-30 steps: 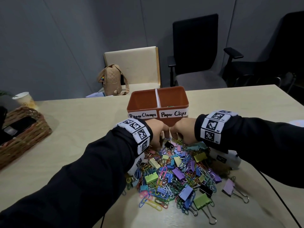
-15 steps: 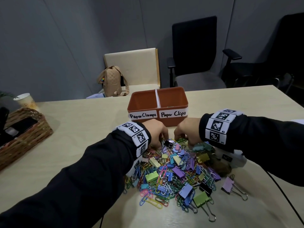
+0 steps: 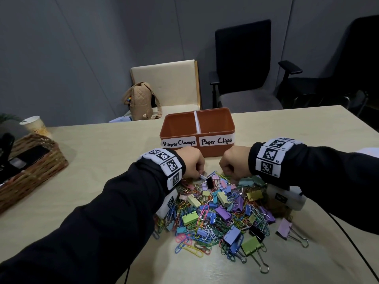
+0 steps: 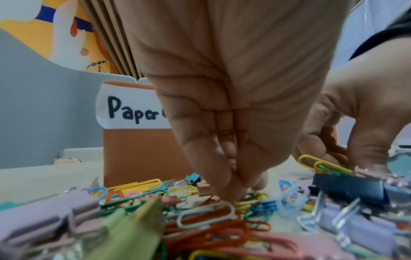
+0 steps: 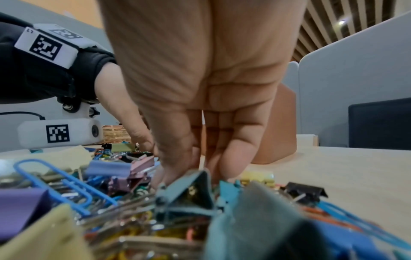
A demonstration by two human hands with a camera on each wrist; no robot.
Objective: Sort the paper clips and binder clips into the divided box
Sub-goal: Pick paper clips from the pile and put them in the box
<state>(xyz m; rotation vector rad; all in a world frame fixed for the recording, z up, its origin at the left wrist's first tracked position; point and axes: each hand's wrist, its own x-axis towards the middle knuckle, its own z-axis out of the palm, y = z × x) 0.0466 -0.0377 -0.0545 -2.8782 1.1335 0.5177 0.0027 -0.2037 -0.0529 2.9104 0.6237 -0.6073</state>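
Tabletop (image 3: 102,140): divided box (image 3: 196,130) at 12 o'clock, just beyond clip pile (image 3: 221,210); left hand (image 3: 192,162) and right hand (image 3: 233,162) equally near, fingers curled into pile, grasp undeterminable.

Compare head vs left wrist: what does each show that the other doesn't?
Head only: both box labels, "Paper Clamps" and "Paper Clips", the white divider, the wicker basket, the paper cup and the chairs.

Left wrist only: the left hand's palm side, its fingers bunched and pointing down into paper clips at the pile's edge; only "Paper" of the label shows.

Both: the orange box, the clip pile, the left hand and the right hand.
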